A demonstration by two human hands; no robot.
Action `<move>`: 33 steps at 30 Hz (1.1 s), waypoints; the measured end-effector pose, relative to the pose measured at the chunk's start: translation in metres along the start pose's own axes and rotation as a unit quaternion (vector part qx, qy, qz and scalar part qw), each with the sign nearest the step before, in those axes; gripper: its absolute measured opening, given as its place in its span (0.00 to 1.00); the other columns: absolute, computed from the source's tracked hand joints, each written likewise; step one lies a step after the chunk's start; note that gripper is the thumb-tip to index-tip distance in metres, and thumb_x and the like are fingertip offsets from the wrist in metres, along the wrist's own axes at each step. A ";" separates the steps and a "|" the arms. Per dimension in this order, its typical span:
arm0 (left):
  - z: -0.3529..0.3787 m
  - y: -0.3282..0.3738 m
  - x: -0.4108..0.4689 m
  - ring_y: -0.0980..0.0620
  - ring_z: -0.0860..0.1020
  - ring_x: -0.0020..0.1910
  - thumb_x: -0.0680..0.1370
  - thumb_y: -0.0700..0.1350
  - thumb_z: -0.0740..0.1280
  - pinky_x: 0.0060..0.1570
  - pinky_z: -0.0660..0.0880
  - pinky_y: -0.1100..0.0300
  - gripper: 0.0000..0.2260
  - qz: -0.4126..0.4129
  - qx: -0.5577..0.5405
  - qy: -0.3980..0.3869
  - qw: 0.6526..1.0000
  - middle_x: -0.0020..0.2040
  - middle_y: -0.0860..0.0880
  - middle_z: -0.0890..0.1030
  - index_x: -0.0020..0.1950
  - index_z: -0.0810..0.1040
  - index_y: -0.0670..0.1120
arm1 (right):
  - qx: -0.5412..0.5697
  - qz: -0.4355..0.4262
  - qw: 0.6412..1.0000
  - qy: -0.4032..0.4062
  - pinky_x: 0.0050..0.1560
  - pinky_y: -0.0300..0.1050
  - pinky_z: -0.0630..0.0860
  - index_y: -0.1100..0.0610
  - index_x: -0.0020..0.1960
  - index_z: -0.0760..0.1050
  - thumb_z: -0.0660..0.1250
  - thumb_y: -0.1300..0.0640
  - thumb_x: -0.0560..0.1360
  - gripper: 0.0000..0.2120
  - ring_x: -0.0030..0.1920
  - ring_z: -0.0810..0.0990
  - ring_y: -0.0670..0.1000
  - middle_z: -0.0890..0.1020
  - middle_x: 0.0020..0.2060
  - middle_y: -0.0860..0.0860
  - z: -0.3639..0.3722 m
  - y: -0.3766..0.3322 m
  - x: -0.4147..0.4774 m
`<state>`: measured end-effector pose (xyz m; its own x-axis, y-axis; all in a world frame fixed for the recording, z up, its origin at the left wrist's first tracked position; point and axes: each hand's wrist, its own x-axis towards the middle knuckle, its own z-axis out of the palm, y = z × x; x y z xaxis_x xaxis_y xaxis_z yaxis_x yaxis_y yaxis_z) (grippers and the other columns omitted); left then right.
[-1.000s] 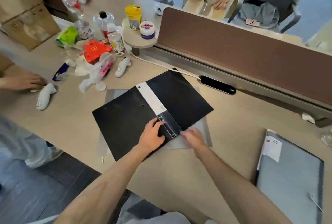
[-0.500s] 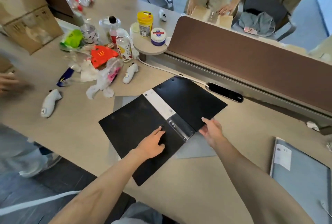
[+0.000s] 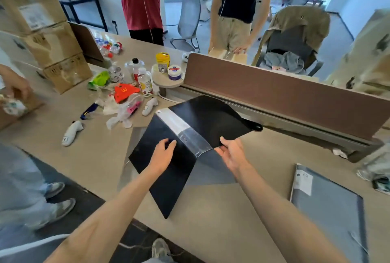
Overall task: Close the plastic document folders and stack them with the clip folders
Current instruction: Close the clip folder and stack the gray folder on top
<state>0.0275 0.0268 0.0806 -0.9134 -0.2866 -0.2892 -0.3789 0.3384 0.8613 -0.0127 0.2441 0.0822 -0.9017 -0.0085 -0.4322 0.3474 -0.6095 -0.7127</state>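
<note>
A black plastic folder (image 3: 209, 119) lies open on the beige table (image 3: 242, 210), its clear spine strip running diagonally. My left hand (image 3: 162, 155) presses flat on the left cover near the spine. My right hand (image 3: 231, 153) grips the near edge of the right cover, which is lifted off the table and tilted up. A grey sheet or folder (image 3: 213, 174) lies underneath the black one. A closed grey folder (image 3: 329, 205) with a white label lies at the right, near the table's front edge.
A brown desk divider (image 3: 285, 96) runs along the back. Bottles, jars, plastic bags and white controllers (image 3: 71, 133) clutter the left of the table. Cardboard boxes (image 3: 52, 51) stand far left. Two people stand behind the desk; another person's hand is at the left.
My right hand has taken the right cover's edge and raised it off the table. My left hand stays on the left cover. The camera has tilted upward.
</note>
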 end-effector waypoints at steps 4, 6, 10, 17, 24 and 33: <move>0.009 0.043 -0.024 0.52 0.75 0.54 0.78 0.56 0.63 0.57 0.74 0.50 0.24 -0.020 -0.193 0.023 0.981 0.62 0.48 0.74 0.69 0.65 0.46 | 0.012 0.003 0.996 -0.084 0.42 0.49 0.82 0.66 0.69 0.62 0.60 0.71 0.76 0.21 0.50 0.83 0.56 0.78 0.60 0.61 0.003 -0.014 -0.028; 0.012 0.061 -0.031 0.53 0.78 0.47 0.76 0.55 0.66 0.47 0.78 0.50 0.21 -0.029 -0.302 0.009 0.953 0.55 0.48 0.77 0.64 0.67 0.46 | -0.017 -0.002 0.992 -0.123 0.45 0.51 0.82 0.64 0.67 0.65 0.59 0.71 0.77 0.19 0.52 0.81 0.56 0.77 0.62 0.59 0.004 -0.022 -0.041; 0.019 0.069 -0.034 0.50 0.79 0.43 0.73 0.42 0.71 0.37 0.76 0.56 0.18 -0.017 -0.367 0.039 0.929 0.51 0.43 0.78 0.60 0.69 0.44 | -0.129 -0.053 0.989 -0.043 0.47 0.55 0.79 0.56 0.56 0.70 0.62 0.68 0.73 0.14 0.45 0.79 0.53 0.78 0.51 0.56 -0.007 -0.032 -0.061; 0.036 0.066 -0.027 0.45 0.79 0.48 0.72 0.34 0.67 0.50 0.77 0.47 0.16 0.001 -0.358 -0.020 0.934 0.53 0.44 0.80 0.57 0.71 0.46 | -0.401 -0.177 0.873 0.214 0.68 0.54 0.69 0.54 0.68 0.68 0.67 0.44 0.72 0.28 0.64 0.72 0.54 0.70 0.65 0.53 -0.062 -0.053 -0.047; 0.068 0.035 -0.005 0.43 0.78 0.58 0.75 0.37 0.68 0.60 0.75 0.44 0.17 -0.003 -0.297 -0.083 0.951 0.61 0.45 0.79 0.62 0.70 0.48 | -0.501 -0.101 0.849 0.134 0.39 0.38 0.72 0.57 0.52 0.78 0.66 0.45 0.75 0.15 0.45 0.78 0.50 0.81 0.44 0.50 -0.113 -0.043 -0.056; 0.135 -0.006 0.023 0.48 0.75 0.61 0.75 0.45 0.70 0.62 0.72 0.50 0.24 0.019 -0.011 -0.225 0.974 0.64 0.48 0.75 0.69 0.67 0.46 | -0.341 0.016 0.907 0.246 0.54 0.44 0.72 0.54 0.62 0.71 0.67 0.60 0.75 0.17 0.54 0.77 0.50 0.79 0.58 0.50 -0.151 0.000 -0.061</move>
<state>-0.0114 0.1393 0.0120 -0.9015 0.1490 -0.4063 -0.3446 0.3207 0.8823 0.0813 0.3644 0.0248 -0.7224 0.4398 -0.5336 0.6015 0.0192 -0.7986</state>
